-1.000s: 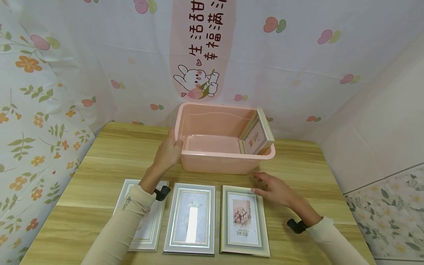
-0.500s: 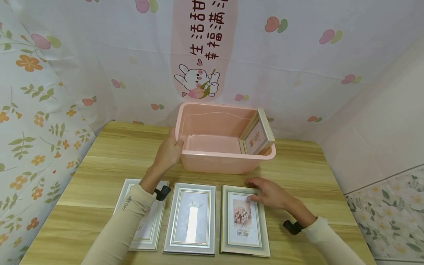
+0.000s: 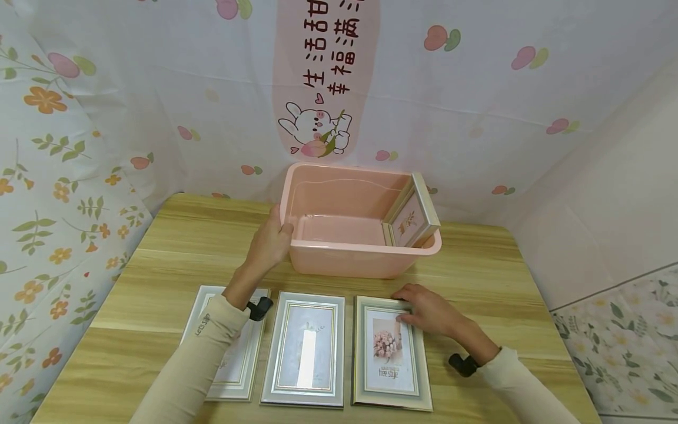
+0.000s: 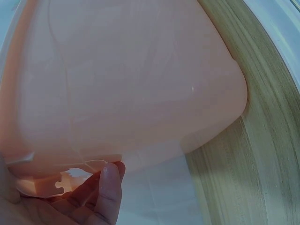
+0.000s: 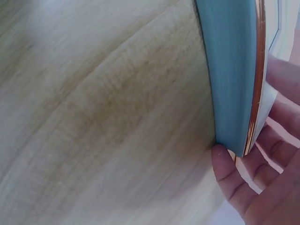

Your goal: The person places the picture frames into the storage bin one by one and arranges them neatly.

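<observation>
My left hand (image 3: 270, 241) grips the left rim of a pink plastic bin (image 3: 344, 261); in the left wrist view its fingers curl at the rim of the bin (image 4: 140, 70). At the upper right corner of a cream-gold picture frame (image 3: 389, 371), my right hand (image 3: 431, 309) has its thumb over the face and its fingers at the far edge. The right wrist view shows those fingers round the corner of the frame (image 5: 229, 75), which lies flat on the table. A cream picture frame (image 3: 410, 221) leans inside the bin's right end.
A silver-white picture frame (image 3: 282, 353) lies left of the cream-gold one. Further left, another white frame (image 3: 243, 377) is partly covered by the left sleeve. All lie on a wood-grain table (image 3: 471, 271). A printed curtain (image 3: 212, 106) hangs behind the bin.
My right hand has moved left onto the corner of the cream-gold picture frame and taken hold there. The left hand keeps its grip on the bin, and the frames lie where they were.
</observation>
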Motion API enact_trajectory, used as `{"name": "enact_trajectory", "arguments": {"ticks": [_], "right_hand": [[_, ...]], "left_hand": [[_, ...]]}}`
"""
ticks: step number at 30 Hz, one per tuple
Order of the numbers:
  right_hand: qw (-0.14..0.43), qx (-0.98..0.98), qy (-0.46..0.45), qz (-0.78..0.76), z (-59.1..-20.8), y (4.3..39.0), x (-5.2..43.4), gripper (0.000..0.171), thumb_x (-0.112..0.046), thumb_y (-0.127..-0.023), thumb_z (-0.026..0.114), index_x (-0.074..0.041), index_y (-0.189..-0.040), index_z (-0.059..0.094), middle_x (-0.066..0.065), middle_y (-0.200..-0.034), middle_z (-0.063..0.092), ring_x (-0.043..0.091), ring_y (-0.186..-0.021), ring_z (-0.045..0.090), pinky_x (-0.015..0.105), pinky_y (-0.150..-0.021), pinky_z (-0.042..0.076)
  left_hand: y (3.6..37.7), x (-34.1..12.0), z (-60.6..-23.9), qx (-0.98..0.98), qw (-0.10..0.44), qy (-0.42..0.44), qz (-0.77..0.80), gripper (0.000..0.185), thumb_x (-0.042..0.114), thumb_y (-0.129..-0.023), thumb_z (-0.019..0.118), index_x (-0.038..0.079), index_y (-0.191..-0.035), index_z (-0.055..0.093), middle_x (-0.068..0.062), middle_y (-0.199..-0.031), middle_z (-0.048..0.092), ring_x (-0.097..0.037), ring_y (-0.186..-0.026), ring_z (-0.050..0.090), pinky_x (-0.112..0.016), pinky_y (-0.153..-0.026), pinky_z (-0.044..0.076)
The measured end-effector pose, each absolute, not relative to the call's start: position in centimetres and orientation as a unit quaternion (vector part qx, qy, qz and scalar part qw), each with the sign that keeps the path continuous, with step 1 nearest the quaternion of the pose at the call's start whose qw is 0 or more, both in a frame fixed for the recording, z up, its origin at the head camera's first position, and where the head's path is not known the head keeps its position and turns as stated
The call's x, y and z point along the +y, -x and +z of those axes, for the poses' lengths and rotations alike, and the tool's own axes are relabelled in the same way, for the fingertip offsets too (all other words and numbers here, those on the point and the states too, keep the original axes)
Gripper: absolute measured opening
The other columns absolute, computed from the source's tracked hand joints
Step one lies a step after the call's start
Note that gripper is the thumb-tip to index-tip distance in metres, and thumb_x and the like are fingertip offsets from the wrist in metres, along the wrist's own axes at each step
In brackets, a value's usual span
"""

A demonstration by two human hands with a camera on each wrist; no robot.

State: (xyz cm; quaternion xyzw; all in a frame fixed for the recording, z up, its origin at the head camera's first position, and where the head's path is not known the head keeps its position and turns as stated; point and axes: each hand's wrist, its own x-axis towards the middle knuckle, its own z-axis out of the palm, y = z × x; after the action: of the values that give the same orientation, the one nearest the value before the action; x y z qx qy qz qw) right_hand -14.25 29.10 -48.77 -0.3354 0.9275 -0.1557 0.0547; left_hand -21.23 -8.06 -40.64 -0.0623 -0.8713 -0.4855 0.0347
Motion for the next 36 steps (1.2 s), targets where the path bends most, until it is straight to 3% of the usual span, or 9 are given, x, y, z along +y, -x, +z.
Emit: {"name": "enact_trajectory", "arguments": {"ticks": [15, 19, 25, 32, 36], "right_hand": [[0.021, 0.928, 0.344, -0.140, -49.1, 14.6, 29.1, 0.029, -0.030, -0.079, 0.067, -0.018, -0.105, 0.063, -0.008, -0.102, 0.058, 0.010, -0.096, 0.054, 0.032, -0.081, 0.045], [0.026, 0.922, 0.346, -0.170, -48.7, 14.8, 29.1, 0.026, -0.028, -0.080, 0.066, -0.019, -0.105, 0.064, -0.010, -0.102, 0.061, 0.008, -0.093, 0.057, 0.032, -0.078, 0.046], [0.086, 0.907, 0.337, -0.237, -47.8, 15.1, 29.1, 0.026, -0.025, -0.082, 0.065, -0.022, -0.108, 0.061, -0.014, -0.103, 0.060, 0.005, -0.092, 0.056, 0.029, -0.077, 0.047], [0.183, 0.863, 0.324, -0.341, -46.6, 15.3, 29.5, 0.035, -0.023, -0.086, 0.060, -0.014, -0.119, 0.055, -0.005, -0.115, 0.057, 0.013, -0.103, 0.053, 0.031, -0.084, 0.045], [0.207, 0.851, 0.309, -0.371, -46.2, 15.5, 29.6, 0.028, -0.025, -0.087, 0.058, -0.016, -0.114, 0.057, -0.003, -0.106, 0.059, 0.011, -0.090, 0.055, 0.027, -0.076, 0.047]], "left_hand": [[21.0, -7.9, -40.5, -0.867, 0.033, 0.066, -0.492, 0.049, 0.019, -0.093, 0.035, 0.007, -0.139, 0.023, -0.020, -0.119, 0.049, -0.027, -0.096, 0.053, -0.050, -0.077, 0.044], [21.0, -7.9, -40.5, -0.867, 0.032, 0.067, -0.493, 0.049, 0.019, -0.093, 0.034, 0.007, -0.139, 0.022, -0.020, -0.116, 0.051, -0.027, -0.092, 0.055, -0.047, -0.073, 0.046], [21.1, -8.0, -40.5, -0.868, 0.030, 0.059, -0.492, 0.049, 0.019, -0.093, 0.035, 0.008, -0.139, 0.023, -0.016, -0.112, 0.052, -0.026, -0.088, 0.055, -0.044, -0.070, 0.047], [21.1, -8.0, -40.6, -0.867, 0.031, 0.063, -0.493, 0.049, 0.018, -0.093, 0.035, 0.008, -0.139, 0.023, -0.018, -0.114, 0.051, -0.026, -0.090, 0.054, -0.046, -0.073, 0.045], [21.1, -8.0, -40.6, -0.865, 0.033, 0.061, -0.496, 0.049, 0.017, -0.092, 0.036, 0.008, -0.139, 0.022, -0.018, -0.116, 0.051, -0.025, -0.090, 0.054, -0.045, -0.072, 0.046]]}}
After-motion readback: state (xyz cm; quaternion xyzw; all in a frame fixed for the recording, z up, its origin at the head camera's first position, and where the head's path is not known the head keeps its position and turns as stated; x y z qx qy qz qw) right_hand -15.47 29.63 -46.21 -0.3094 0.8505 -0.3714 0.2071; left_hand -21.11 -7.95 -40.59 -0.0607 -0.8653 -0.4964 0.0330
